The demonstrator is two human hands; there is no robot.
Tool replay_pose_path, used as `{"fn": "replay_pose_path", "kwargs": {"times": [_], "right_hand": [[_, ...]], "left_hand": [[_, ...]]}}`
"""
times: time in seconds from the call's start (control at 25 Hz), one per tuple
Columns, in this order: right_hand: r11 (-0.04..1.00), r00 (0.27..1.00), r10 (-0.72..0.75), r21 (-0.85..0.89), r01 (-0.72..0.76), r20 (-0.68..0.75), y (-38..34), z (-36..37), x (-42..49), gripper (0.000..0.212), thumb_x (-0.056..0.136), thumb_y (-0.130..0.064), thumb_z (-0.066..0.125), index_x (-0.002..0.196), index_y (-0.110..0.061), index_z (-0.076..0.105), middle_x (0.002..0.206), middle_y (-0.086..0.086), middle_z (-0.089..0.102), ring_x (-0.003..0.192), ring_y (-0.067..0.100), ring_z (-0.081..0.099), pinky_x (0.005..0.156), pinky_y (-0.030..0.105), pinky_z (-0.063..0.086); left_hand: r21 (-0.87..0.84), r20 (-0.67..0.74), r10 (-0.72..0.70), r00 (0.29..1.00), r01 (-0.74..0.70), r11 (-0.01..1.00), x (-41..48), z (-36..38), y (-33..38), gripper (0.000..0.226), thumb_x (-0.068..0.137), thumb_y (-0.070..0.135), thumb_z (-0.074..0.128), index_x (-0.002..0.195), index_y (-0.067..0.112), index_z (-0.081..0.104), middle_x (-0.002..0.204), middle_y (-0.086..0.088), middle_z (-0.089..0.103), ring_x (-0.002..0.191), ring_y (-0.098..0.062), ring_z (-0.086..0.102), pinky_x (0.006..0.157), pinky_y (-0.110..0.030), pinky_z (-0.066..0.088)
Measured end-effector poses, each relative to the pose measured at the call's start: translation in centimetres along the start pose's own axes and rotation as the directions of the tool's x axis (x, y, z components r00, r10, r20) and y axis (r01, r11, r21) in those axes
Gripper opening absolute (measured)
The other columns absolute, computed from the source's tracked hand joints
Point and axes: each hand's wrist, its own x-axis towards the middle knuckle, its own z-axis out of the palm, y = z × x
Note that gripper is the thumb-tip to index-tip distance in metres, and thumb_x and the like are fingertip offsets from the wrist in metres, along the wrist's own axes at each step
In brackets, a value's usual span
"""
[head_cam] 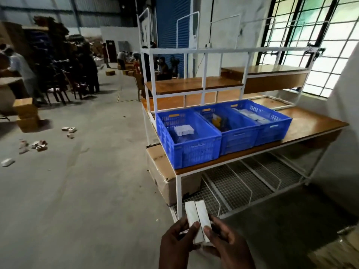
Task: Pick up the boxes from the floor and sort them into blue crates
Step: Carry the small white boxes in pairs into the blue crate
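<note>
- Grip: the left hand and the right hand together pinch 2 slim white boxes. The boxes lie side by side with long edges touching, and 1 thumb presses on each top face.
- Location: the boxes sit in the grip, not yet delivered. The 3 blue crates stand above and forward-right of the grip, in a row on the wooden bench.
- Step in hand, as judged: carry the pair to the crates and sort.
- Recommended: keep the 2 boxes flush so neither slides. Check the faces against crate contents before release. Lift clear of the near rim and lower in rather than drop.
- Remaining stock: loose small boxes lie on the floor, well left of the grip and farther off.
- Hidden: the fingers under the boxes are out of sight, and both forearms are cut off by the frame edge.
- Unclear: box markings are unreadable and crate contents are blurred. The nearest crate shows something white, the middle one something yellow and dark, the farthest pale flat items. The matching crate cannot be confirmed.
</note>
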Motion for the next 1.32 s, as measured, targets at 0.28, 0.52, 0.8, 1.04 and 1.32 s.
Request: {"fn": "replay_pose_path", "kwargs": {"times": [0.28,0.52,0.8,1.04,1.32], "right_hand": [[0.988,0.988,-0.139,-0.071,0.135,-0.068,-8.8,-0.5,21.3,0.035,0.093,-0.002,0.073,0.117,-0.027,0.072,0.103,-0.002,0.083,0.094,0.020,0.080,0.069,0.034,0.065],[0.960,0.978,-0.203,-0.209,0.188,-0.055,-17.1,1.9,39.9,0.025,0.092,-0.023,0.079,0.115,-0.030,0.074,0.103,-0.007,0.082,0.094,0.012,0.079,0.078,0.041,0.066],[0.781,0.985,-0.171,-0.612,0.123,-0.021,-19.4,5.1,61.2,0.033,0.102,-0.044,0.060,0.098,-0.016,0.077,0.085,0.004,0.079,0.074,0.020,0.075,0.066,0.040,0.059],[0.694,0.995,-0.046,-0.714,0.092,0.084,-15.9,9.5,76.6,0.034,0.096,-0.040,0.065,0.107,-0.011,0.079,0.096,0.006,0.081,0.087,0.021,0.076,0.085,0.041,0.062],[0.659,0.978,0.072,-0.745,0.100,0.195,-10.3,12.6,83.6,0.018,0.091,-0.007,0.074,0.100,0.009,0.078,0.088,0.013,0.074,0.086,0.017,0.066,0.054,0.013,0.046]], "left_hand": [[0.005,-0.028,0.091,0.995,-0.090,0.996,20.2,6.4,6.7,0.030,0.092,0.008,0.077,0.122,0.014,0.081,0.099,-0.005,0.085,0.094,-0.025,0.082,0.082,-0.048,0.067],[0.005,-0.198,0.188,0.962,-0.191,0.982,37.8,9.6,12.8,0.025,0.092,0.012,0.079,0.116,0.010,0.082,0.099,-0.005,0.085,0.077,-0.011,0.078,0.070,-0.029,0.066],[0.325,-0.256,0.204,0.945,-0.115,0.939,59.5,11.3,11.2,0.027,0.106,0.035,0.056,0.094,0.022,0.076,0.091,-0.002,0.080,0.087,-0.021,0.076,0.080,-0.046,0.061],[0.144,-0.617,-0.034,0.786,0.155,0.977,72.0,10.2,11.2,0.029,0.108,0.024,0.055,0.122,0.001,0.064,0.123,-0.017,0.072,0.113,-0.034,0.067,0.079,-0.030,0.038],[0.005,-0.673,-0.318,0.667,0.435,0.900,79.0,7.1,9.6,0.046,0.109,0.027,0.055,0.134,-0.010,0.066,0.138,-0.029,0.067,0.129,-0.041,0.065,0.101,-0.040,0.051]]}}
